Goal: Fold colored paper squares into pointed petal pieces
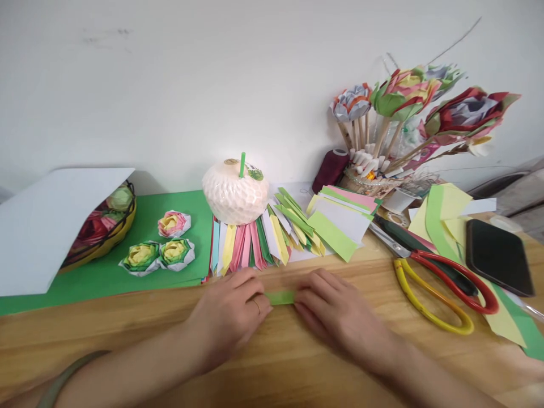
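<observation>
Between my two hands lies a light green paper strip, low over the front of the wooden table. My left hand is closed on its left end, a ring on one finger. The right end is gripped by my right hand, fingers curled together; both ends are hidden under the fingers. Just beyond the hands, folded paper pieces in several colours fan out around the foot of a white textured round pot with a green stick on top.
Red-and-yellow-handled scissors and a black phone lie at right, near cut paper sheets. Paper flowers on sticks stand behind. At left are small paper lotuses, a basket and a white sheet.
</observation>
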Demonstrator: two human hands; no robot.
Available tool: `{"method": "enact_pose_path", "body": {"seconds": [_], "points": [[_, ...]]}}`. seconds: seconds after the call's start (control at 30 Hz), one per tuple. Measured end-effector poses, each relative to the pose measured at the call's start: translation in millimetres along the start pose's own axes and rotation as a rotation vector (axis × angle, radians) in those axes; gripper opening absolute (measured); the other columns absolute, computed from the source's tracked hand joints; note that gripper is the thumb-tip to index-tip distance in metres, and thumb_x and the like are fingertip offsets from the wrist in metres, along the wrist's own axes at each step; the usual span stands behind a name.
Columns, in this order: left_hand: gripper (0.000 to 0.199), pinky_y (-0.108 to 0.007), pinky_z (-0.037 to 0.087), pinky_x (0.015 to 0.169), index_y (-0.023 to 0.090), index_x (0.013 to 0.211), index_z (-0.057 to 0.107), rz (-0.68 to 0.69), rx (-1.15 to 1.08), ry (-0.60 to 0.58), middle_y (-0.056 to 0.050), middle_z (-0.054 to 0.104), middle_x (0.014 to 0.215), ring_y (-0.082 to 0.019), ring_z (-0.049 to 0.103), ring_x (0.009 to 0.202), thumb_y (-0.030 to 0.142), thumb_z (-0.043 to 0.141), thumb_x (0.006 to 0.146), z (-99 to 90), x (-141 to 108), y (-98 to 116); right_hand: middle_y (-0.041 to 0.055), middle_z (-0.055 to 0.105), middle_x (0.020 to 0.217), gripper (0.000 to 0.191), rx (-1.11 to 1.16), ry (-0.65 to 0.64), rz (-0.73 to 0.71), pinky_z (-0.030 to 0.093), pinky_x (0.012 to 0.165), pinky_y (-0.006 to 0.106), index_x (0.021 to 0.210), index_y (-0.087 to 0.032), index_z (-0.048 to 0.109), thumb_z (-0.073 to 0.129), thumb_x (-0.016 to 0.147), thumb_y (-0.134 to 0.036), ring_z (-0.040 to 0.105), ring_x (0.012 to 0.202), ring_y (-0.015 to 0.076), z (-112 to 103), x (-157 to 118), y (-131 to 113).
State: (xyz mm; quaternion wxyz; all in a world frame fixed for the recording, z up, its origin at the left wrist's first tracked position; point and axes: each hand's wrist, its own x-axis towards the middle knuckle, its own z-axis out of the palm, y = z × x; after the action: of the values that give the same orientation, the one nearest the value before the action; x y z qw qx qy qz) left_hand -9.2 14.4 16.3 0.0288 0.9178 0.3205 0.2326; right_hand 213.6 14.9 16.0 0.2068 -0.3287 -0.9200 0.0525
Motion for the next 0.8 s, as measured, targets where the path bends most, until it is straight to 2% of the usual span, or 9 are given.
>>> {"method": "enact_pose_path", "body": {"seconds": [0.17, 0.37, 0.63, 0.8], "points": [[0.019, -0.03, 0.045, 0.065, 0.017, 0.076, 0.067, -0.226, -0.177, -0.024, -0.002, 0.063, 0.07, -0.019, 0.053, 0.074, 0.015, 0.053, 0.089, -1.0, 0, 1, 0.0055, 0.055, 0.077, 0.023, 0.163, -0.057, 0.148, 0.043, 0.064, 0.03, 0.076, -0.016, 0.054, 0.04, 0.095, -0.016, 0.049, 0.072, 0.0178, 5, 1, 1], [0.011, -0.029, 0.043, 0.065, 0.018, 0.076, 0.062, -0.461, -0.139, -0.167, 0.0, 0.063, 0.072, -0.02, 0.057, 0.078, 0.012, 0.057, 0.084, -3.1, 5, 2, 0.0039, 0.058, 0.078, 0.014, 0.223, -0.046, 0.24, 0.045, 0.065, 0.029, 0.081, -0.017, 0.053, 0.047, 0.09, -0.009, 0.052, 0.073, 0.018, 7, 3, 1], [0.011, -0.034, 0.045, 0.07, 0.017, 0.084, 0.057, -0.455, -0.08, -0.306, -0.003, 0.059, 0.089, -0.022, 0.056, 0.084, 0.015, 0.048, 0.09, -2.0, 6, 5, 0.0045, 0.057, 0.08, 0.013, 0.118, -0.057, 0.272, 0.047, 0.065, 0.03, 0.08, -0.017, 0.053, 0.049, 0.089, -0.009, 0.054, 0.075, 0.0188, 12, 2, 2], [0.004, -0.037, 0.045, 0.072, 0.017, 0.087, 0.057, -0.446, -0.102, -0.282, -0.003, 0.059, 0.092, -0.024, 0.055, 0.089, 0.019, 0.06, 0.085, -0.4, 5, 5, 0.0059, 0.058, 0.085, 0.005, 0.107, -0.058, 0.239, 0.048, 0.066, 0.031, 0.085, -0.018, 0.053, 0.055, 0.087, -0.014, 0.054, 0.078, 0.0203, 11, 2, 3]]}}
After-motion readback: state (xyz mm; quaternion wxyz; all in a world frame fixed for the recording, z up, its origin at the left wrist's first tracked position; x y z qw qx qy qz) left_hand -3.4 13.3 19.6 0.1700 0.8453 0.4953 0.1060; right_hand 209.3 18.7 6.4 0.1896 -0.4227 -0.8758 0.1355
